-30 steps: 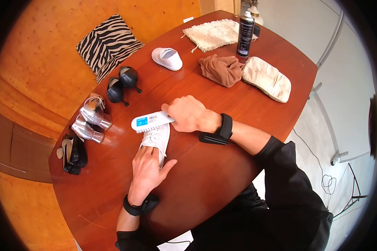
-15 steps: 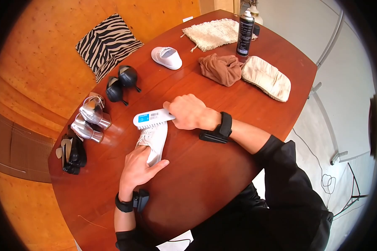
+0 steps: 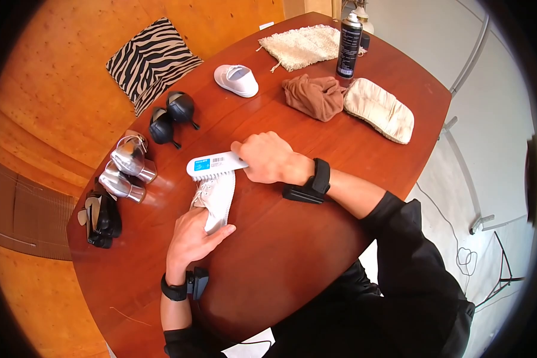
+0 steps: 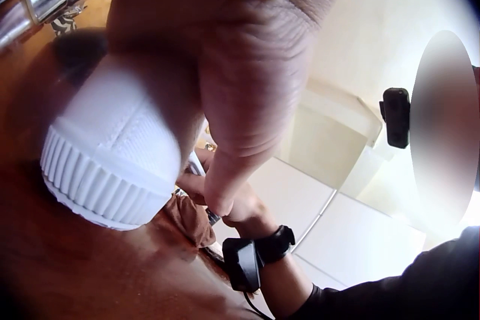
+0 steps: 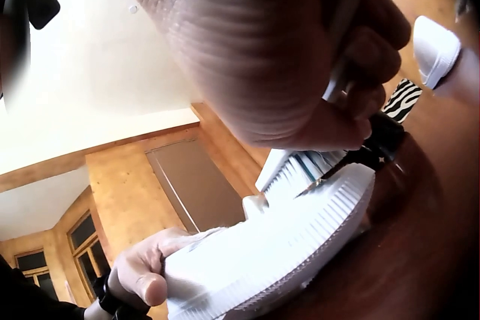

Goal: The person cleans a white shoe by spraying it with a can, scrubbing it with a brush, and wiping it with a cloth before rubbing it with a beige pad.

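Note:
My left hand [image 3: 188,238] holds a white lace-up sneaker [image 3: 221,200], its fingers inside the shoe opening and its thumb outside by the heel. The ribbed heel of this sneaker [image 4: 105,162] fills much of the left wrist view. With a fist around its handle, my right hand [image 3: 270,158] grips a white brush [image 3: 218,164] that has a blue label and barcode on its back. The brush's bristles [image 5: 289,181] point down at the toe and lace area of the sneaker. Fingers inside the shoe are hidden.
Another white sneaker [image 3: 237,80] sits farther back. Along the left edge stand black shoes [image 3: 180,107], silver heels [image 3: 128,170] and black sandals [image 3: 104,221]. At the back are a spray can [image 3: 348,48], brown cloth [image 3: 313,98], cream pad [image 3: 379,110] and fluffy cream cloth [image 3: 301,46].
My left hand and the sneaker have shifted left, and the shoe has turned slightly. The brush has moved a little right and then back left, staying over the toe end.

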A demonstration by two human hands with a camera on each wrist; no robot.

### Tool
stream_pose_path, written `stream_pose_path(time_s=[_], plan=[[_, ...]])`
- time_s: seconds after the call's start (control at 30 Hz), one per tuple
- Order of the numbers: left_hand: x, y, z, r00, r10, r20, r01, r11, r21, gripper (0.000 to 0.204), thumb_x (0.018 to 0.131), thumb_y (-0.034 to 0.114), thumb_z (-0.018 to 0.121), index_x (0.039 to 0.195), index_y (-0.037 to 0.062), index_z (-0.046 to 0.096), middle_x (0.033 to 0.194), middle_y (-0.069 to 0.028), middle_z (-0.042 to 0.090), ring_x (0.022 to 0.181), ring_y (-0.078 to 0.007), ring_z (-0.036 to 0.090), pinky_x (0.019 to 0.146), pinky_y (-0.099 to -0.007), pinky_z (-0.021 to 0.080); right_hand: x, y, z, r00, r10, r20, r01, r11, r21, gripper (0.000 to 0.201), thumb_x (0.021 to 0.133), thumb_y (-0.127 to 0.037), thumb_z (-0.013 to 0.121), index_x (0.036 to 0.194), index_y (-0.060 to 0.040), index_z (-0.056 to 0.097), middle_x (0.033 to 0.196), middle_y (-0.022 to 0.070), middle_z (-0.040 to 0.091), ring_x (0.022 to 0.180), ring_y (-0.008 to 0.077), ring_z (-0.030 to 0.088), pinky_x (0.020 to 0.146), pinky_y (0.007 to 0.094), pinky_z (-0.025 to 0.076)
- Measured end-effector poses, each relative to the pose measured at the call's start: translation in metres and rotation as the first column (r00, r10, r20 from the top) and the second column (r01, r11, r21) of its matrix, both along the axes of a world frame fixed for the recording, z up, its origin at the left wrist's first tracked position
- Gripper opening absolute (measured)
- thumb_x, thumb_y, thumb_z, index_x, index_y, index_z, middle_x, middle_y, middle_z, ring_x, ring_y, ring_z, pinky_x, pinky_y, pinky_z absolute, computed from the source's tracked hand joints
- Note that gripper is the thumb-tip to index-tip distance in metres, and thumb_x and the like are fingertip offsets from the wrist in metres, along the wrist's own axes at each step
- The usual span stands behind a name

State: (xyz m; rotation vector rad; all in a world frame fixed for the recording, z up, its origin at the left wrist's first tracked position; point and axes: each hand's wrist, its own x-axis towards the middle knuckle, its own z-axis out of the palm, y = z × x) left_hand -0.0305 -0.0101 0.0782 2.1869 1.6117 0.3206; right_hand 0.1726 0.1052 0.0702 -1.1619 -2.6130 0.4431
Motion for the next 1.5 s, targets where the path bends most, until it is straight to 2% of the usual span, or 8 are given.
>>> stream_pose_path(time_s=[0.23,0.37,0.67,0.73,0.83,1.1,1.33,1.5], plan=[[-0.001,0.0,-0.002,1.0,-0.014,-0.003,0.014,0.999,0.03,0.045,0.071,0.038,0.073,0.075,-0.0033,0.056,0.071,-0.0194,0.057,0.067,-0.0374,0.056,0.061,-0.043,0.045,0.001,-0.001,0.004,1.0,-0.02,-0.004,0.02,1.0,-0.017,0.022,0.07,-0.006,0.057,0.092,-0.0018,0.057,0.076,0.0174,0.063,0.075,0.0356,0.061,0.064,0.0446,0.049],[-0.001,0.0,-0.003,0.999,-0.014,0.049,0.013,1.0,0.022,0.045,0.071,0.038,0.073,0.075,-0.0033,0.056,0.072,-0.0195,0.058,0.068,-0.0376,0.057,0.061,-0.0432,0.045,-0.002,-0.006,0.004,0.994,0.091,-0.051,-0.093,0.995,-0.026,0.023,0.07,-0.007,0.057,0.092,-0.0018,0.057,0.073,0.0182,0.062,0.072,0.0368,0.061,0.063,0.0456,0.049],[-0.005,0.001,-0.004,1.0,-0.009,0.009,0.009,1.0,-0.005,0.046,0.071,0.039,0.073,0.072,-0.0032,0.055,0.071,-0.0196,0.058,0.067,-0.0372,0.056,0.061,-0.0434,0.045,0.003,0.007,-0.002,0.993,-0.116,0.011,0.116,0.993,-0.012,0.022,0.071,-0.008,0.056,0.092,-0.0027,0.057,0.076,0.0174,0.063,0.076,0.0356,0.062,0.064,0.0451,0.049],[-0.006,0.001,-0.007,0.999,-0.017,0.044,0.016,1.0,0.008,0.047,0.071,0.039,0.073,0.073,-0.0035,0.055,0.071,-0.0195,0.057,0.067,-0.0371,0.056,0.061,-0.0433,0.045,-0.001,0.0,0.0,1.0,0.013,-0.012,-0.013,0.999,-0.031,0.022,0.07,-0.008,0.056,0.092,-0.0026,0.057,0.076,0.0175,0.063,0.075,0.0353,0.062,0.064,0.0446,0.049],[-0.005,0.001,-0.007,0.995,-0.018,0.096,0.017,1.0,0.013,0.047,0.071,0.04,0.074,0.074,-0.0037,0.056,0.071,-0.0195,0.058,0.068,-0.0371,0.057,0.061,-0.043,0.045,-0.005,-0.01,0.005,0.998,0.066,0.006,-0.066,0.997,-0.045,0.023,0.07,-0.008,0.057,0.093,-0.0028,0.057,0.077,0.0174,0.063,0.075,0.0353,0.062,0.064,0.0447,0.049],[-0.004,0.001,-0.004,1.0,-0.016,0.01,0.016,1.0,0.001,0.047,0.071,0.04,0.073,0.075,-0.0038,0.057,0.071,-0.0192,0.058,0.068,-0.037,0.057,0.062,-0.0425,0.045,0.002,0.006,0.0,0.995,-0.096,0.034,0.097,0.994,-0.04,0.022,0.071,-0.007,0.055,0.092,0.0001,0.059,0.081,0.0183,0.064,0.078,0.035,0.063,0.068,0.043,0.051],[0.0,0.001,-0.003,0.999,-0.034,-0.008,0.035,0.999,0.015,0.047,0.071,0.041,0.073,0.075,-0.0031,0.057,0.07,-0.0185,0.058,0.067,-0.0361,0.057,0.061,-0.0421,0.045,-0.01,-0.002,-0.012,0.999,0.013,-0.042,-0.011,0.999,0.049,0.021,0.071,-0.009,0.057,0.091,-0.0021,0.056,0.071,0.0172,0.062,0.067,0.0357,0.061,0.059,0.0444,0.049],[-0.004,0.001,-0.002,0.999,-0.024,-0.026,0.024,1.0,0.005,0.047,0.071,0.041,0.073,0.077,-0.0028,0.057,0.071,-0.0185,0.058,0.067,-0.036,0.057,0.061,-0.0426,0.045,-0.012,0.002,-0.012,0.999,0.032,-0.017,-0.029,0.992,0.127,0.02,0.072,-0.009,0.055,0.091,-0.0011,0.055,0.07,0.0177,0.062,0.067,0.0354,0.062,0.059,0.045,0.049]])
